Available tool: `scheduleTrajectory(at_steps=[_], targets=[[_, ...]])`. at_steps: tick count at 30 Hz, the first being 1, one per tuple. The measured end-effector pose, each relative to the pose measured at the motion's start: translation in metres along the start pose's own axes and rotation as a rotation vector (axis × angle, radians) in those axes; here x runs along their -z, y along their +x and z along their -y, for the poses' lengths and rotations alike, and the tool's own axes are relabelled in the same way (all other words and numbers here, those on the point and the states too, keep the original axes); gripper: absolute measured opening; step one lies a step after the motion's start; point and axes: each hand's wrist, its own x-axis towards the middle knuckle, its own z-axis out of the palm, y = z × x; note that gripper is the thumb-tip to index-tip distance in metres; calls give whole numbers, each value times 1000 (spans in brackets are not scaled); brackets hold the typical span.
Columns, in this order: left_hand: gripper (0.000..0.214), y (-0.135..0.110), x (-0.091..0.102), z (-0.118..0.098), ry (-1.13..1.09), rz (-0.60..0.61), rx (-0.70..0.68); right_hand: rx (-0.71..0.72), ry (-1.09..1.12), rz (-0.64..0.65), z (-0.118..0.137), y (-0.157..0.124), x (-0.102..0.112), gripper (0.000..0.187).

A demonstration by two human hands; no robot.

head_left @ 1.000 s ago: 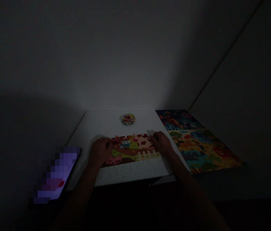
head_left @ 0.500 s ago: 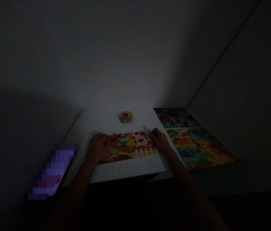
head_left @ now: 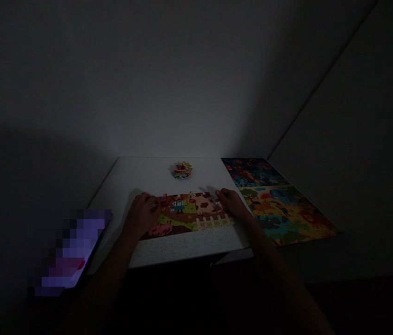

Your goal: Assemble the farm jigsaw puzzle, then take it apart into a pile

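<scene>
Pretty dim shot, but here goes, left to right. A glowing tablet-like device point(head_left: 72, 251) was seen lying at the left, pixelated too heavily for any detail, just beside the near left corner of a white table point(head_left: 140, 174). The left hand point(head_left: 141, 215) was placed at the left end of a farm-scene jigsaw puzzle point(head_left: 189, 214), with its fingers point(head_left: 150, 203) curved down onto the edge. Whether a piece was being gripped couldn't be told in this light. The puzzle was laid flat on the near half of the table, its long axis running left to right, with its picture's top pointed away from the person. A small heap of loose puzzle pieces point(head_left: 181, 170) was left on the far side of the table, well apart from both hands. The right hand point(head_left: 231, 204) was set on the puzzle's right end, fingers point(head_left: 219, 194) slightly curled and touching it, and any grip was impossible to make out there too. Two colourful animal picture panels point(head_left: 276, 204) were laid out flat further right, just past that hand.
</scene>
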Motion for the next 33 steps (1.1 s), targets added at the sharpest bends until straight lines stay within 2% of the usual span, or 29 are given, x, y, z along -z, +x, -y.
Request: scheduleTrajectory(at_steps=[10, 17, 19, 22, 27, 33], targets=[[14, 1, -1, 2, -23, 5, -1, 67, -166, 114, -6, 24, 2, 50], [13, 0, 0, 0, -40, 2, 36, -1, -287, 264, 7, 38, 5, 41], [13, 0, 0, 0, -51, 7, 47, -4, -290, 258, 10, 45, 3, 44], [13, 0, 0, -1, -57, 10, 66, 19, -224, 175, 14, 55, -2, 53], [9, 1, 2, -3, -72, 20, 87, 18, 14, 64, 21, 66, -13, 59], [14, 2, 5, -6, -89, 33, 107, -74, 334, -8, 38, 94, -36, 41]])
